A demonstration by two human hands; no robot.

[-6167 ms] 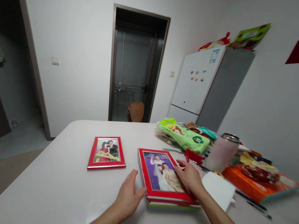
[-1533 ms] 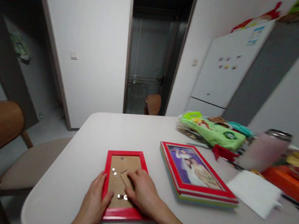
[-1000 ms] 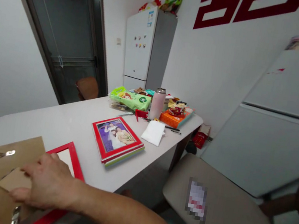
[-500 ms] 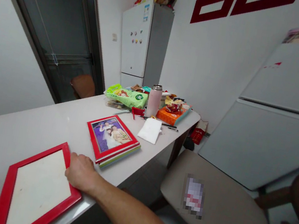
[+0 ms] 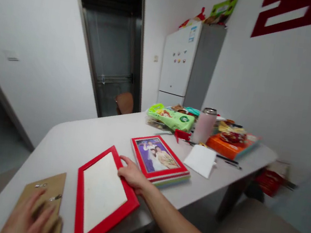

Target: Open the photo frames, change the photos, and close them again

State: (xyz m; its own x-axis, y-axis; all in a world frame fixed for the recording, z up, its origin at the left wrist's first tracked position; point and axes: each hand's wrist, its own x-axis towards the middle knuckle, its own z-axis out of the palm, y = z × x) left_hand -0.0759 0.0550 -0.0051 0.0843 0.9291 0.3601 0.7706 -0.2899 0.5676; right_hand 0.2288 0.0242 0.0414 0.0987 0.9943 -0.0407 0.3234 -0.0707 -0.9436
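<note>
A red picture frame [image 5: 80, 199] with a plain white panel inside it lies on the table, tilted a little in view. My right hand [image 5: 132, 174] grips its right-hand border, thumb and fingers on the red rim. To the left is a brown backing board [image 5: 54, 184] with small metal clips. Over the lower part of this board hovers my left hand [image 5: 29, 216], slightly blurred, its fingers apart; whether they touch the board I cannot tell. Just beyond my right hand, a second red frame with a photo [image 5: 159, 156] rests on a stack.
Past the frames stand a pink thermos [image 5: 204, 126], a green packet [image 5: 172, 119], an orange box [image 5: 224, 145] and folded white tissue [image 5: 201, 160]. Pens [image 5: 227, 158] lie near the table's [image 5: 90, 134] right edge. A chair seat [image 5: 257, 219] is at the right.
The view has swung left, and my left hand has come into view above the backing board. My right hand stays on the red frame's border.
</note>
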